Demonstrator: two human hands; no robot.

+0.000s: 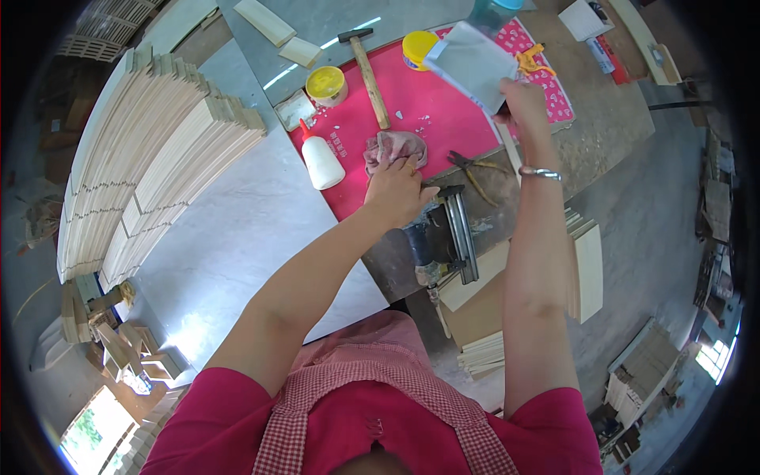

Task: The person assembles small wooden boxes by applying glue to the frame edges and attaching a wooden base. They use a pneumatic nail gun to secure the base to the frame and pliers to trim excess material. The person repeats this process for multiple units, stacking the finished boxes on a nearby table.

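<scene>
On the red mat, my left hand has its fingers closed on a crumpled pinkish rag, its thumb sticking out to the right. My right hand is raised over the mat's right side. It grips one corner of a flat, pale grey rectangular panel with a white edge, held tilted. A wooden-handled hammer lies just beyond the rag. To the left is a white glue bottle with a red tip. Pliers and a nail gun lie nearest my left wrist on the right.
Tall stacks of pale wooden strips stand on the grey table at left. Two yellow-topped tubs, an orange clamp-like tool and a bluish container edge the mat. More boards stand below the bench at right.
</scene>
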